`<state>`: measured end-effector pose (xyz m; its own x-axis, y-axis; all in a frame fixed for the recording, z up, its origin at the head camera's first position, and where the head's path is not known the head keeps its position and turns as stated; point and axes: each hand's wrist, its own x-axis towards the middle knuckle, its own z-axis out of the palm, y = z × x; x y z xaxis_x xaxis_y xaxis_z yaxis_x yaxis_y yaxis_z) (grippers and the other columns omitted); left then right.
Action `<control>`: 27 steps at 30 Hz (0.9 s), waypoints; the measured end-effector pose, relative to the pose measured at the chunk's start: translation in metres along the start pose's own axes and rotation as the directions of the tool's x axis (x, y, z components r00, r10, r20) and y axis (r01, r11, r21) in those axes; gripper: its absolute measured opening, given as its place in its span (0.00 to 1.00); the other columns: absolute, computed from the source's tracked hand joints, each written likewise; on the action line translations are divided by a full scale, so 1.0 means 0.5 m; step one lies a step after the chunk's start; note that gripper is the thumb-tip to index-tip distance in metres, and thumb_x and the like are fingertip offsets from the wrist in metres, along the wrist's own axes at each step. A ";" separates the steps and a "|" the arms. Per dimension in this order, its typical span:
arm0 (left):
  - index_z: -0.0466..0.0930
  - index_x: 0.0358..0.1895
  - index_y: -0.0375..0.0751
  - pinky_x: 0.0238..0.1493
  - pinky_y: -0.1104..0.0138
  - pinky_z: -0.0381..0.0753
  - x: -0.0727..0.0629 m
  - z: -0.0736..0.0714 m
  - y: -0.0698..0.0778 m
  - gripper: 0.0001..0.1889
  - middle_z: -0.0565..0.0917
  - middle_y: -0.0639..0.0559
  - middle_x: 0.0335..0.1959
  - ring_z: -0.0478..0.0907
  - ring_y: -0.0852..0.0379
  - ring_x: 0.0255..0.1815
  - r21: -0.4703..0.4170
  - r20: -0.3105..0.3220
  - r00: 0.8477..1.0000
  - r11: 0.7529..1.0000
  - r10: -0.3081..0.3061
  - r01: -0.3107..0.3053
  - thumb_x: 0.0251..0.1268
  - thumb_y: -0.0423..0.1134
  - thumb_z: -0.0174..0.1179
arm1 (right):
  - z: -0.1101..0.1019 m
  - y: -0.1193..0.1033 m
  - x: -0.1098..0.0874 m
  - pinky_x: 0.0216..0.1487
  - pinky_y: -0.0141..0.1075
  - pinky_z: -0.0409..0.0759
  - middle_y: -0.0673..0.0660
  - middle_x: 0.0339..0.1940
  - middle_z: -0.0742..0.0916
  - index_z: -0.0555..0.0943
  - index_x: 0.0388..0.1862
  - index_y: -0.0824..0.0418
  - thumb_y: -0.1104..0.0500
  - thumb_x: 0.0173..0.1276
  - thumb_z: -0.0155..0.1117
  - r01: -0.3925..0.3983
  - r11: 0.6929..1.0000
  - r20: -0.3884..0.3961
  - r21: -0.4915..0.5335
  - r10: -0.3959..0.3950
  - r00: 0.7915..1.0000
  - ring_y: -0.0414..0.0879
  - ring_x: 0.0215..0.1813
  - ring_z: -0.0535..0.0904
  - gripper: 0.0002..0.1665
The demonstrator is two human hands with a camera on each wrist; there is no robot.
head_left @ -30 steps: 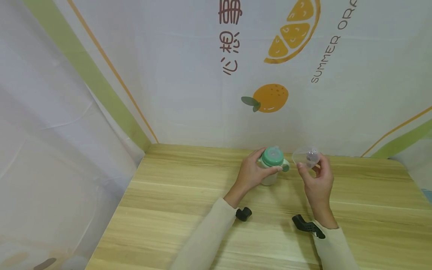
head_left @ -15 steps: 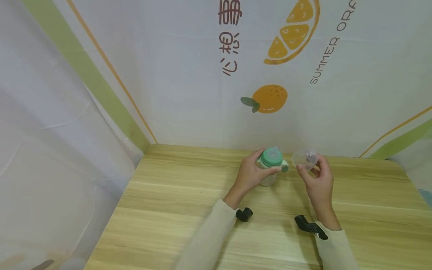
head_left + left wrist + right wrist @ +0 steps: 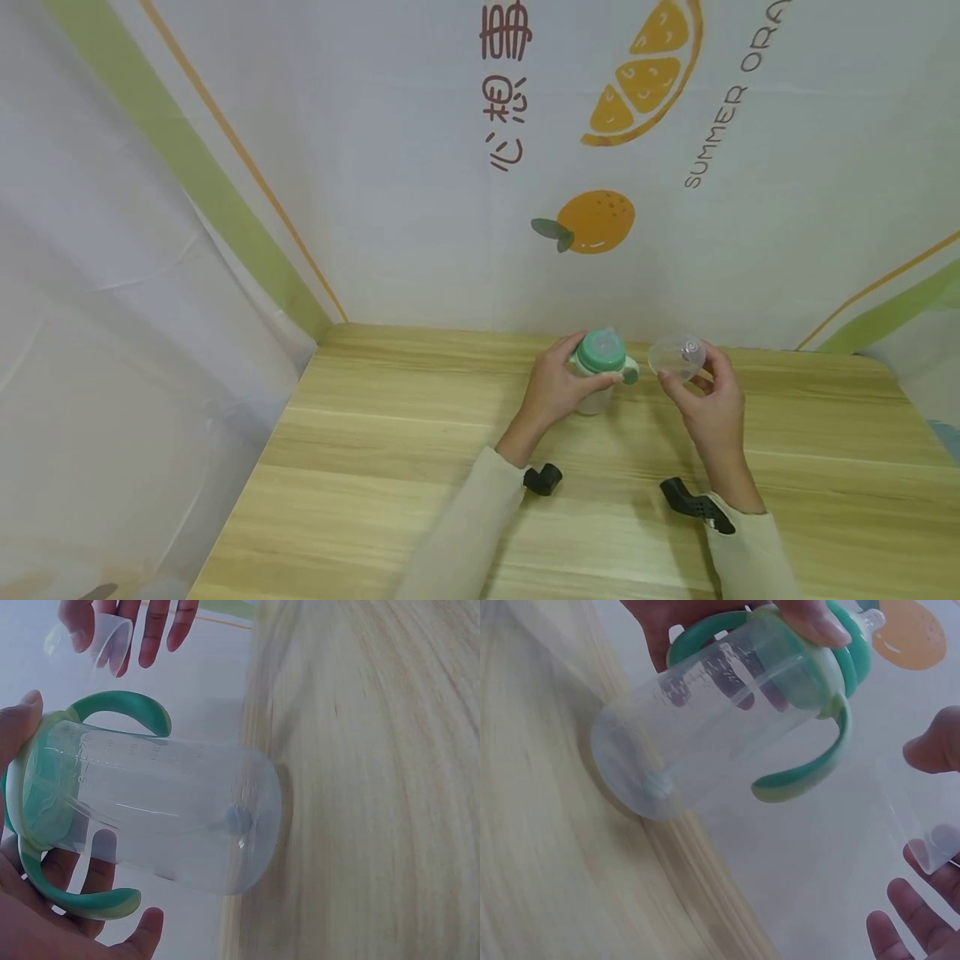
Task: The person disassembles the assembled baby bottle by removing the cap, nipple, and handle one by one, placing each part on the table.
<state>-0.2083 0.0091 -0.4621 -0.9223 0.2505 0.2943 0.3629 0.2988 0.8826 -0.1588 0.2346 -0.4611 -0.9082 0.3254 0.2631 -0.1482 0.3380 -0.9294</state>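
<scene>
Below and right of centre, the bottle (image 3: 602,358) stands on the bench (image 3: 360,467), the left grip (image 3: 553,385) curled round its neck. Just right, the right grip (image 3: 711,407) pinches the clear cap (image 3: 673,358). I'd keep that pinch light; thin plastic probably flexes.

Left wrist view crops right hand (image 3: 154,631); markings (image 3: 112,744) on bottle (image 3: 165,795) blurred.

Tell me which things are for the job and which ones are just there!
Seems part of the job:
- green-lidded bottle, held in the left grip
- clear cup-shaped piece, held in the right grip

Seems just there:
- printed sheet behind the table
- orange picture on that sheet
</scene>
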 end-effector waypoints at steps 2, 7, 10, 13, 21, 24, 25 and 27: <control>0.81 0.75 0.41 0.68 0.58 0.81 -0.001 0.000 0.000 0.38 0.87 0.47 0.67 0.83 0.54 0.66 0.006 0.000 1.000 1.000 0.000 0.000 0.63 0.46 0.84 | -0.006 -0.001 0.001 0.47 0.20 0.81 0.45 0.63 0.79 0.74 0.80 0.63 0.67 0.73 0.76 -0.033 0.999 0.012 -0.020 0.033 0.999 0.36 0.55 0.78 0.38; 0.80 0.76 0.41 0.69 0.57 0.80 -0.002 0.000 0.000 0.38 0.86 0.47 0.67 0.83 0.54 0.67 0.008 0.002 1.000 1.000 -0.011 0.011 0.63 0.46 0.84 | -0.021 -0.005 0.002 0.45 0.21 0.82 0.51 0.68 0.78 0.71 0.83 0.61 0.62 0.75 0.77 -0.096 0.993 0.027 -0.064 0.098 0.995 0.38 0.56 0.77 0.41; 0.80 0.76 0.41 0.69 0.57 0.80 -0.001 0.000 0.000 0.39 0.86 0.48 0.67 0.82 0.54 0.67 0.008 0.001 1.000 1.000 -0.021 0.021 0.63 0.47 0.84 | -0.030 -0.002 0.005 0.46 0.20 0.82 0.54 0.70 0.77 0.70 0.84 0.60 0.59 0.76 0.77 -0.118 0.990 0.037 -0.081 0.121 0.992 0.39 0.57 0.77 0.42; 0.80 0.76 0.41 0.70 0.56 0.79 0.000 0.001 -0.001 0.39 0.86 0.48 0.68 0.82 0.54 0.68 0.000 0.003 1.000 1.000 -0.028 0.028 0.63 0.47 0.84 | -0.039 0.005 0.011 0.45 0.20 0.81 0.56 0.71 0.77 0.70 0.84 0.60 0.57 0.76 0.77 -0.132 0.986 0.046 -0.100 0.137 0.989 0.38 0.55 0.78 0.43; 0.81 0.75 0.43 0.67 0.57 0.81 -0.001 0.001 -0.003 0.38 0.87 0.49 0.67 0.83 0.55 0.66 -0.015 -0.003 1.000 1.000 -0.023 0.023 0.62 0.47 0.84 | -0.062 0.008 0.022 0.43 0.20 0.80 0.64 0.76 0.76 0.68 0.85 0.61 0.54 0.76 0.77 -0.164 0.973 0.071 -0.165 0.177 0.982 0.43 0.55 0.80 0.44; 0.81 0.75 0.43 0.66 0.57 0.81 -0.001 0.001 -0.002 0.38 0.87 0.50 0.66 0.83 0.56 0.65 -0.017 -0.004 1.000 1.000 -0.024 0.024 0.63 0.48 0.84 | -0.070 0.008 0.025 0.43 0.19 0.80 0.65 0.77 0.76 0.67 0.85 0.62 0.54 0.77 0.77 -0.177 0.969 0.071 -0.169 0.191 0.979 0.47 0.58 0.80 0.45; 0.81 0.75 0.43 0.66 0.57 0.81 -0.001 0.001 -0.001 0.38 0.87 0.50 0.66 0.83 0.56 0.65 -0.019 -0.003 1.000 1.000 -0.022 0.022 0.63 0.48 0.84 | -0.073 0.008 0.025 0.43 0.19 0.80 0.65 0.77 0.76 0.67 0.85 0.62 0.54 0.77 0.77 -0.182 0.969 0.067 -0.167 0.196 0.978 0.47 0.58 0.79 0.45; 0.81 0.75 0.42 0.66 0.57 0.81 -0.002 0.001 -0.001 0.38 0.87 0.49 0.66 0.83 0.55 0.65 -0.023 -0.002 1.000 1.000 -0.018 0.018 0.63 0.47 0.84 | -0.077 0.008 0.026 0.43 0.19 0.80 0.64 0.77 0.76 0.67 0.84 0.63 0.54 0.76 0.77 -0.191 0.968 0.061 -0.160 0.203 0.977 0.47 0.58 0.79 0.44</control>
<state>-0.2078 0.0092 -0.4631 -0.9290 0.2433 0.2788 0.3428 0.2820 0.8961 -0.1563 0.2744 -0.4515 -0.9417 0.3324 0.0524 0.0927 0.4060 -0.9092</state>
